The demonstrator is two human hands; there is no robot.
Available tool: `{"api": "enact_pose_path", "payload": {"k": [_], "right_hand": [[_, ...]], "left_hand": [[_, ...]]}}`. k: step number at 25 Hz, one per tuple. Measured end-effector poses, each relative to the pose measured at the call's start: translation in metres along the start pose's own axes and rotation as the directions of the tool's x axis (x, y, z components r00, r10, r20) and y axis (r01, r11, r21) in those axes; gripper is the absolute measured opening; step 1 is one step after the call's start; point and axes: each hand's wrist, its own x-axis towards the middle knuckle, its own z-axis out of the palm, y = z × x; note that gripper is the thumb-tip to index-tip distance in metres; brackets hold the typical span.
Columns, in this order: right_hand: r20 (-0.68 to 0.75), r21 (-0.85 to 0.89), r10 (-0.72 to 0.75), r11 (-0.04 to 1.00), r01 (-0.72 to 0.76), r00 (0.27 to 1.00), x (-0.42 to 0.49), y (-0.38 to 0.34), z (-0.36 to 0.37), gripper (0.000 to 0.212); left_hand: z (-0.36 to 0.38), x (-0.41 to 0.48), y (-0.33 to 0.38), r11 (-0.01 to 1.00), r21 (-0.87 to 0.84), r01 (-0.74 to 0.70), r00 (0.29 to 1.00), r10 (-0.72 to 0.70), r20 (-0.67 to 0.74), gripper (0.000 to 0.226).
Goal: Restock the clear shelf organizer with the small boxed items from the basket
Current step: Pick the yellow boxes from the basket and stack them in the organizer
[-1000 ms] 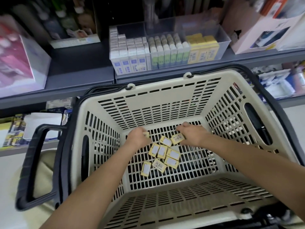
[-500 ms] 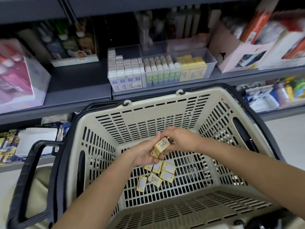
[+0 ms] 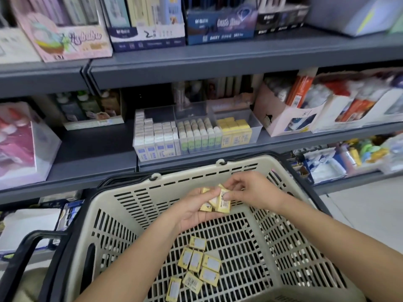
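Over the beige slotted basket (image 3: 135,205), my left hand (image 3: 192,211) lies palm up and holds a few small yellow boxes (image 3: 214,202). My right hand (image 3: 253,192) pinches the top one of those boxes with thumb and fingers. Several more yellow boxes (image 3: 199,267) lie loose on the basket floor. The clear shelf organizer (image 3: 255,125) stands on the middle shelf behind the basket, with white-blue boxes at its left, green ones in the middle and yellow boxes (image 3: 235,132) in its right compartment.
Grey shelf boards (image 3: 196,64) run above and below the organizer. Pink display cartons (image 3: 283,120) stand to its right, a pink-white pack (image 3: 26,144) to its left. The basket's black handle (image 3: 26,258) sticks out at the lower left.
Both hands rose from the basket floor with yellow boxes and came together above the basket. The view tilted up towards the shelves.
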Motion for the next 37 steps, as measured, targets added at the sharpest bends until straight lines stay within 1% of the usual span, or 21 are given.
{"api": "enact_pose_path", "payload": {"k": [3, 5, 7, 8, 9, 10, 11, 12, 13, 14, 15, 16, 18, 20, 22, 24, 28, 31, 35, 36, 37], "right_hand": [[-0.102, 0.123, 0.026, 0.992, -0.013, 0.994, 0.002, -0.009, -0.031, 0.017], [-0.104, 0.201, 0.005, 0.98, 0.016, 0.995, 0.004, -0.018, -0.048, 0.015], [-0.112, 0.216, -0.025, 0.975, 0.049, 0.993, 0.01, -0.026, -0.068, 0.014], [-0.147, 0.226, -0.033, 0.972, 0.066, 0.989, 0.015, -0.028, -0.08, 0.014], [-0.212, 0.244, -0.037, 0.966, 0.09, 0.976, 0.022, -0.03, -0.092, 0.014], [-0.303, 0.224, -0.039, 0.968, 0.11, 0.952, 0.032, -0.031, -0.106, 0.012], [-0.402, 0.123, -0.046, 0.987, 0.104, 0.915, 0.042, -0.03, -0.118, 0.01], [-0.486, -0.063, -0.067, 0.997, 0.042, 0.871, 0.053, -0.027, -0.129, 0.009], [-0.538, -0.256, -0.098, 0.965, -0.052, 0.837, 0.065, -0.024, -0.136, 0.015], [-0.553, -0.395, -0.135, 0.911, -0.115, 0.822, 0.077, -0.021, -0.14, 0.02], [-0.541, -0.465, -0.169, 0.876, -0.126, 0.824, 0.088, -0.017, -0.141, 0.024], [-0.518, -0.496, -0.197, 0.862, -0.105, 0.833, 0.098, -0.014, -0.14, 0.026], [-0.469, -0.553, -0.221, 0.828, -0.09, 0.855, 0.115, -0.008, -0.136, 0.026], [-0.417, -0.602, -0.162, 0.786, -0.138, 0.894, 0.128, -0.002, -0.132, 0.024], [-0.369, -0.572, -0.093, 0.807, -0.147, 0.925, 0.135, -0.001, -0.126, 0.023], [-0.367, -0.551, -0.068, 0.819, -0.158, 0.928, 0.14, 0.002, -0.119, 0.022], [-0.398, -0.666, -0.11, 0.717, -0.204, 0.911, 0.144, 0.011, -0.113, 0.017], [-0.365, -0.735, -0.137, 0.65, -0.194, 0.921, 0.144, 0.014, -0.112, 0.018], [-0.3, -0.737, -0.095, 0.655, -0.167, 0.949, 0.142, 0.007, -0.115, 0.024], [-0.293, -0.744, -0.113, 0.651, -0.152, 0.95, 0.139, 0.003, -0.115, 0.025], [-0.296, -0.73, -0.145, 0.671, -0.126, 0.944, 0.134, -0.001, -0.114, 0.024]], "left_hand": [[0.021, 0.006, 0.028, 0.993, -0.023, -0.113, 0.993, 0.113, -0.022, 0.031], [0.032, 0.01, 0.045, 0.983, -0.007, -0.183, 0.983, 0.183, -0.014, 0.024], [0.041, 0.015, 0.06, 0.962, 0.033, -0.271, 0.962, 0.272, -0.019, 0.019], [0.043, 0.019, 0.067, 0.942, 0.061, -0.329, 0.942, 0.332, -0.05, 0.015], [0.043, 0.022, 0.073, 0.917, 0.094, -0.388, 0.912, 0.396, -0.108, 0.012], [0.041, 0.025, 0.079, 0.887, 0.147, -0.438, 0.871, 0.459, -0.175, 0.011], [0.038, 0.027, 0.084, 0.853, 0.225, -0.471, 0.825, 0.516, -0.231, 0.013], [0.034, 0.029, 0.087, 0.818, 0.315, -0.482, 0.783, 0.563, -0.265, 0.014], [0.03, 0.032, 0.088, 0.786, 0.392, -0.477, 0.753, 0.596, -0.28, 0.014], [0.026, 0.033, 0.087, 0.764, 0.452, -0.461, 0.739, 0.612, -0.28, 0.014], [0.023, 0.035, 0.084, 0.752, 0.49, -0.441, 0.74, 0.614, -0.275, 0.016], [0.022, 0.036, 0.08, 0.749, 0.507, -0.428, 0.748, 0.608, -0.267, 0.017], [0.02, 0.037, 0.072, 0.755, 0.491, -0.435, 0.76, 0.6, -0.249, 0.018], [0.016, 0.04, 0.068, 0.77, 0.451, -0.452, 0.761, 0.596, -0.256, 0.019], [0.013, 0.042, 0.068, 0.794, 0.402, -0.456, 0.767, 0.58, -0.276, 0.018], [0.012, 0.043, 0.068, 0.809, 0.364, -0.462, 0.774, 0.568, -0.28, 0.018], [0.011, 0.044, 0.068, 0.812, 0.327, -0.483, 0.777, 0.57, -0.267, 0.019], [0.011, 0.045, 0.068, 0.814, 0.328, -0.479, 0.781, 0.566, -0.264, 0.019], [0.011, 0.044, 0.069, 0.824, 0.312, -0.473, 0.789, 0.554, -0.266, 0.018], [0.011, 0.044, 0.069, 0.829, 0.297, -0.474, 0.792, 0.549, -0.267, 0.017], [0.011, 0.044, 0.07, 0.834, 0.272, -0.479, 0.795, 0.544, -0.269, 0.017]]}}
